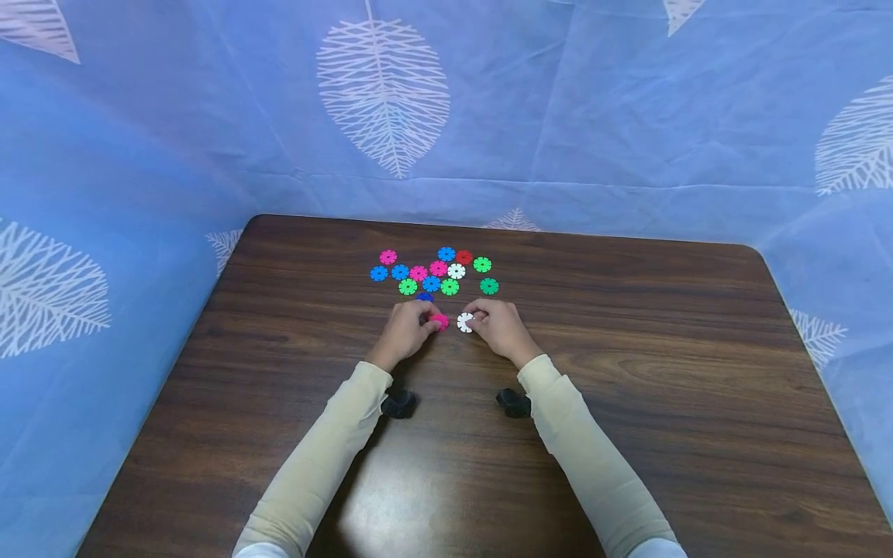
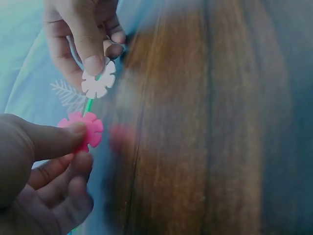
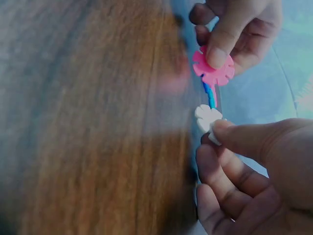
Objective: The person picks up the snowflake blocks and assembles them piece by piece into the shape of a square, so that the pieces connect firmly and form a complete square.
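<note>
My left hand pinches a pink notched disc between thumb and fingers. Across from it, my right hand pinches a white notched disc the same way. The two discs face each other with a small gap between them in the head view. Just beyond the left hand lies a dark blue disc, partly covered by its fingers. In the right wrist view the white disc is held upright near the thumb tip, below the pink one.
Several flat notched discs in pink, blue, green, red and white lie loosely grouped beyond the hands, among them a green disc at the right and a pink disc at the far left. The brown wooden table meets a blue leaf-patterned cloth behind.
</note>
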Action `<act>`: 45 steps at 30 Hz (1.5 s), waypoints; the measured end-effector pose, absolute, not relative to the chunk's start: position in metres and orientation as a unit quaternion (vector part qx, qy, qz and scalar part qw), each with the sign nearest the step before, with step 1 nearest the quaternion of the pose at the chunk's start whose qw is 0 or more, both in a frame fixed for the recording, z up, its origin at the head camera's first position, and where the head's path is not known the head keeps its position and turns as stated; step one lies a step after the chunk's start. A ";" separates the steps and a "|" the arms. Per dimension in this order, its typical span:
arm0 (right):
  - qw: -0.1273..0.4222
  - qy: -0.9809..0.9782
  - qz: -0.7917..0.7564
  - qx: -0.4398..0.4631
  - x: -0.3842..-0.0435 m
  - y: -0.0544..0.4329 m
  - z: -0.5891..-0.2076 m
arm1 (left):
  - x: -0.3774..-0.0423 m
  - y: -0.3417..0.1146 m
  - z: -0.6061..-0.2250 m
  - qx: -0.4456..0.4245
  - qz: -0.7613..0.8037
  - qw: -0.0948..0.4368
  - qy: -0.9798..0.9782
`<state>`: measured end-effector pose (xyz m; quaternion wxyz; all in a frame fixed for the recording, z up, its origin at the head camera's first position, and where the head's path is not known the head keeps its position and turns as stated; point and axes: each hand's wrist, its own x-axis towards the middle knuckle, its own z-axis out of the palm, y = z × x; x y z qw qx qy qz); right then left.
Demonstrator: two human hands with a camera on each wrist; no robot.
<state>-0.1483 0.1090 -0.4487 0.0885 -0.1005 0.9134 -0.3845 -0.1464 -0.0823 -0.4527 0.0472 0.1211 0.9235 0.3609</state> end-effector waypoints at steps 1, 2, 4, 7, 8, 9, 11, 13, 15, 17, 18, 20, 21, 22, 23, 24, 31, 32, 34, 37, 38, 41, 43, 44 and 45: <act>0.093 0.908 -0.396 -0.101 -0.148 0.111 -0.449 | -0.145 -0.082 -0.453 0.123 0.368 0.049 0.920; 0.098 0.901 -0.409 -0.103 -0.147 0.113 -0.450 | -0.143 -0.082 -0.453 0.124 0.376 0.051 0.917; 0.108 0.884 -0.443 -0.105 -0.145 0.116 -0.451 | -0.139 -0.082 -0.452 0.125 0.390 0.059 0.911; 0.137 0.850 -0.498 -0.099 -0.141 0.120 -0.449 | -0.134 -0.082 -0.450 0.126 0.413 0.071 0.899; 0.148 0.838 -0.517 -0.097 -0.139 0.121 -0.449 | -0.131 -0.082 -0.449 0.126 0.422 0.075 0.895; 0.157 0.826 -0.533 -0.094 -0.137 0.122 -0.448 | -0.129 -0.082 -0.448 0.128 0.431 0.077 0.890; 0.174 0.803 -0.563 -0.085 -0.133 0.124 -0.446 | -0.125 -0.083 -0.447 0.131 0.450 0.079 0.880; 0.185 0.785 -0.586 -0.080 -0.129 0.125 -0.444 | -0.120 -0.083 -0.445 0.137 0.466 0.076 0.871; 0.192 0.769 -0.606 -0.073 -0.125 0.126 -0.441 | -0.116 -0.083 -0.444 0.145 0.473 0.068 0.866; 0.196 0.757 -0.620 -0.068 -0.123 0.127 -0.439 | -0.111 -0.084 -0.443 0.153 0.477 0.059 0.863; 0.197 0.754 -0.622 -0.069 -0.121 0.127 -0.438 | -0.109 -0.085 -0.443 0.157 0.477 0.055 0.863; 0.197 0.753 -0.624 -0.072 -0.118 0.127 -0.435 | -0.105 -0.086 -0.441 0.163 0.475 0.047 0.863; 0.198 0.753 -0.624 -0.071 -0.117 0.127 -0.434 | -0.104 -0.086 -0.440 0.166 0.475 0.042 0.863; 0.197 0.755 -0.620 -0.075 -0.116 0.127 -0.433 | -0.102 -0.086 -0.440 0.168 0.474 0.038 0.863; 0.197 0.757 -0.618 -0.075 -0.114 0.127 -0.432 | -0.101 -0.086 -0.439 0.168 0.474 0.035 0.864; 0.196 0.758 -0.618 -0.075 -0.113 0.127 -0.432 | -0.100 -0.087 -0.438 0.169 0.474 0.031 0.863; 0.190 0.753 -0.626 -0.076 -0.110 0.123 -0.427 | -0.098 -0.087 -0.432 0.176 0.482 0.018 0.858; 0.191 0.751 -0.628 -0.074 -0.110 0.123 -0.426 | -0.098 -0.087 -0.432 0.176 0.482 0.019 0.858; 0.191 0.748 -0.632 -0.072 -0.111 0.122 -0.426 | -0.098 -0.087 -0.430 0.179 0.482 0.022 0.858; 0.190 0.748 -0.632 -0.073 -0.111 0.121 -0.426 | -0.098 -0.087 -0.430 0.187 0.476 0.018 0.859; 0.191 0.748 -0.632 -0.073 -0.110 0.121 -0.425 | -0.098 -0.087 -0.430 0.190 0.473 0.014 0.860; 0.193 0.750 -0.628 -0.076 -0.109 0.122 -0.424 | -0.097 -0.087 -0.431 0.199 0.458 -0.003 0.866; 0.197 0.753 -0.623 -0.075 -0.108 0.122 -0.422 | -0.095 -0.086 -0.431 0.205 0.442 -0.014 0.873; 0.199 0.754 -0.621 -0.075 -0.107 0.121 -0.421 | -0.094 -0.086 -0.431 0.207 0.434 -0.019 0.877; 0.200 0.756 -0.618 -0.073 -0.106 0.121 -0.420 | -0.093 -0.087 -0.431 0.209 0.426 -0.023 0.880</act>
